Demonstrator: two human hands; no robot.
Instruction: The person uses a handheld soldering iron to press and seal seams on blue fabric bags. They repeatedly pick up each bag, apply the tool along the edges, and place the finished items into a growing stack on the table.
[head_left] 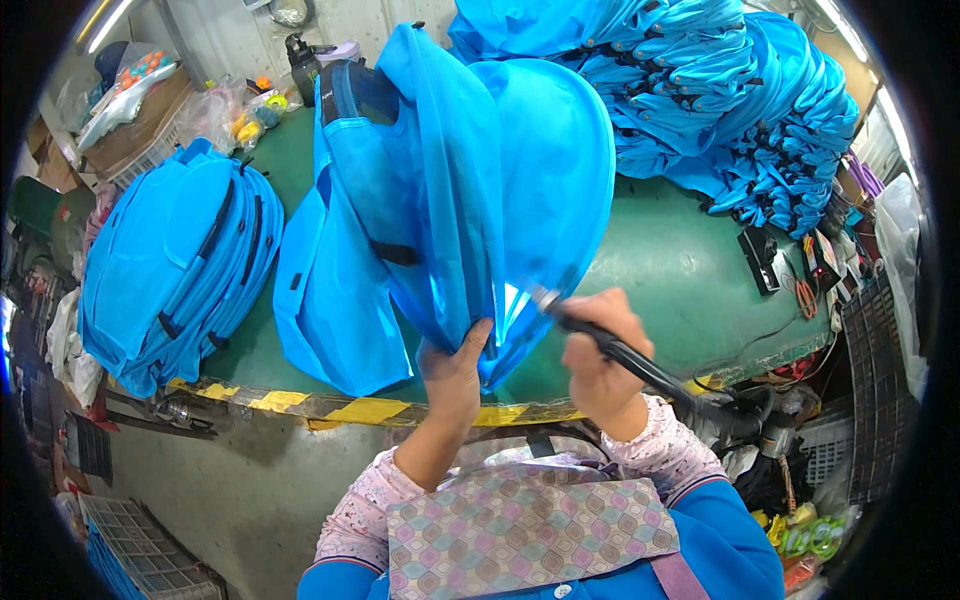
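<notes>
While the left hand [452, 385] pinches the lower edge of the cloth [450, 180] at the centre of the frame, the right hand [608, 355] has its grip wrapped around a black tool [645, 370], whose blurred tip points at the cloth. The blue cloth rests on the green tabletop [680, 260], between a blue bundle [160, 240] at left and a blue pile [690, 90] at upper right.

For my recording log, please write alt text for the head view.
A person's left hand grips the lower edge of a blue fabric piece while the right hand holds a black handheld tool beside it. A blue stack and larger blue heap share the green table.
</notes>
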